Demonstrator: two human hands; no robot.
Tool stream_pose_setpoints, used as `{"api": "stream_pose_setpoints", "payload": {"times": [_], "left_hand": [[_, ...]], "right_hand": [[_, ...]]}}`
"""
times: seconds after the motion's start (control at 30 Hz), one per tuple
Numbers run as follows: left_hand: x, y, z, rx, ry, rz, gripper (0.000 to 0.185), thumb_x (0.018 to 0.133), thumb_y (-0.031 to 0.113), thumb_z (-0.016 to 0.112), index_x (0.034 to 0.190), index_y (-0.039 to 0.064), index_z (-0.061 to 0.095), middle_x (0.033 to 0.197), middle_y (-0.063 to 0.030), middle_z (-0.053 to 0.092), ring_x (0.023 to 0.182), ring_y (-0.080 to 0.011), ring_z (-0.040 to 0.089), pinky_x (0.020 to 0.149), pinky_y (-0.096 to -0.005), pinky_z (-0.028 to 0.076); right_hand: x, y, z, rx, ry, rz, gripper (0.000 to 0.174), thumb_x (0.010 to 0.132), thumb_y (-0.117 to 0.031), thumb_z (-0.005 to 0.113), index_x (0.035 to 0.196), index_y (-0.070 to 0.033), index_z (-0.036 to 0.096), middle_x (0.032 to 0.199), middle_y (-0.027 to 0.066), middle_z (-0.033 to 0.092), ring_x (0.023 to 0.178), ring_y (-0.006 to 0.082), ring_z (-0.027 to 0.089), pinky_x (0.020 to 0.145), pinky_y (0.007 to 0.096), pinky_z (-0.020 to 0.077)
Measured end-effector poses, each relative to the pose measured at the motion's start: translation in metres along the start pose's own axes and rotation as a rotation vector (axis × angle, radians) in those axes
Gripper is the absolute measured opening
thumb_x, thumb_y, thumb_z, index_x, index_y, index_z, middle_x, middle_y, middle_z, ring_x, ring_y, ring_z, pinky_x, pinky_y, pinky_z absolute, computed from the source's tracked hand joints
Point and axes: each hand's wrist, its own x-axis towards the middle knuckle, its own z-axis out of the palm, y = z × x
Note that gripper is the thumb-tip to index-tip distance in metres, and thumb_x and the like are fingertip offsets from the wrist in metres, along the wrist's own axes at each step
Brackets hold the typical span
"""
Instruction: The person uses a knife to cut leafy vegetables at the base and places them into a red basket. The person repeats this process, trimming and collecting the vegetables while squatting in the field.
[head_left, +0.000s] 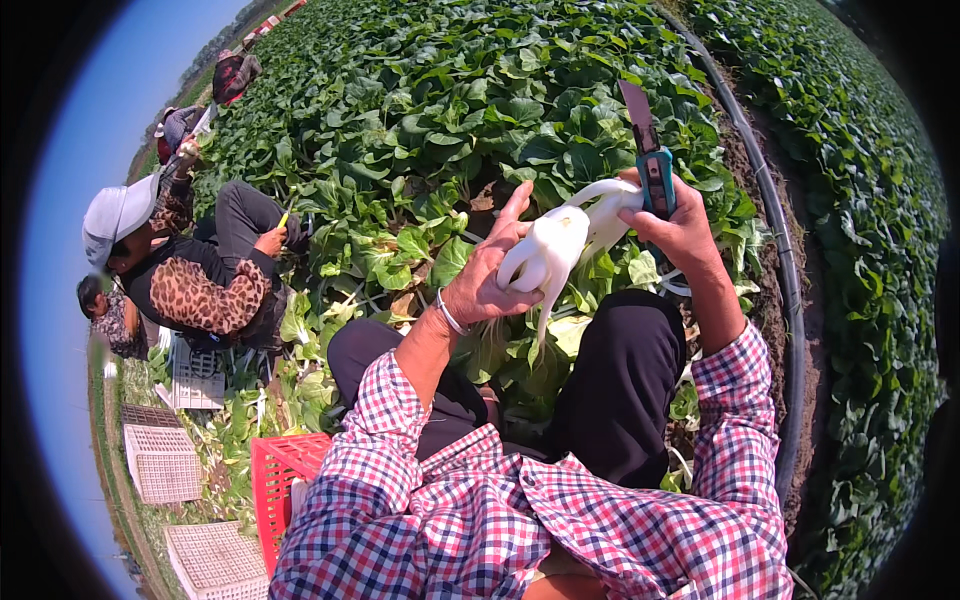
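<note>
My left hand, with a pale bracelet at the wrist, cups a white-stemmed bok choy whose cut base faces up. Some of its stalks hang loose below. In my right hand is a snap-off utility knife with a teal handle, its blade pointing up and away from me. The thumb and fingers of that hand also pinch a second bok choy, which touches or overlaps the first. The leaves of both hang beneath and are partly hidden.
Growing bok choy fills the bed ahead. A dark hose runs along the right side. By my left side stands a red plastic crate, with pale crates beyond. A co-worker crouches at left, holding a yellow-handled tool.
</note>
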Motion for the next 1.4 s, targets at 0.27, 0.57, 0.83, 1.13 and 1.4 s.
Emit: {"api": "stream_pose_setpoints", "payload": {"times": [0.27, 0.57, 0.83, 1.13, 1.4], "left_hand": [[-0.071, 0.037, -0.026, -0.703, 0.31, -0.188, 0.101, 0.05, 0.011, 0.078, 0.138, 0.007, 0.029, 0.133, -0.0067, 0.043, 0.119, -0.0185, 0.046, 0.103, -0.0325, 0.033], [-0.15, 0.016, -0.043, -0.893, 0.495, -0.152, 0.075, 0.06, 0.021, 0.075, 0.126, 0.002, 0.044, 0.111, -0.009, 0.059, 0.1, -0.0177, 0.059, 0.091, -0.0323, 0.045], [-0.176, 0.011, -0.01, -1.102, 0.508, -0.134, 0.059, 0.065, 0.022, 0.07, 0.117, 0.0, 0.051, 0.098, -0.0087, 0.06, 0.087, -0.0183, 0.058, 0.081, -0.0321, 0.047], [-0.213, -0.001, -0.003, -1.256, 0.671, -0.072, 0.056, 0.066, 0.016, 0.066, 0.116, -0.001, 0.05, 0.1, -0.009, 0.061, 0.09, -0.0182, 0.06, 0.084, -0.0332, 0.049], [-0.237, 0.026, -0.018, -1.284, 0.702, 0.151, 0.061, 0.071, 0.029, 0.073, 0.118, -0.002, 0.05, 0.105, -0.0114, 0.062, 0.093, -0.0214, 0.061, 0.086, -0.0351, 0.048]], "right_hand": [[0.034, -0.07, 0.104, -0.012, -0.384, 0.04, 0.04, 0.076, -0.018, 0.072, 0.11, -0.001, 0.059, 0.075, -0.0012, 0.06, 0.054, 0.0049, 0.051, 0.049, 0.0189, 0.0423], [0.043, -0.071, 0.181, 0.047, -0.533, 0.04, 0.046, 0.073, -0.023, 0.073, 0.109, 0.002, 0.059, 0.072, -0.0013, 0.056, 0.055, 0.0061, 0.048, 0.051, 0.0211, 0.0421], [0.05, -0.029, 0.208, 0.002, -0.541, 0.208, 0.053, 0.076, -0.027, 0.071, 0.116, 0.003, 0.055, 0.064, -0.0038, 0.051, 0.05, 0.0029, 0.044, 0.044, 0.0167, 0.0353], [0.028, -0.025, 0.238, 0.04, -0.601, 0.244, 0.047, 0.08, -0.028, 0.068, 0.116, 0.0, 0.056, 0.063, -0.0058, 0.046, 0.052, 0.0029, 0.041, 0.045, 0.0172, 0.0339], [0.013, -0.037, 0.257, 0.135, -0.541, 0.142, 0.041, 0.087, -0.026, 0.061, 0.118, 0.001, 0.054, 0.072, -0.0026, 0.051, 0.058, 0.0042, 0.041, 0.05, 0.0192, 0.0337]]}}
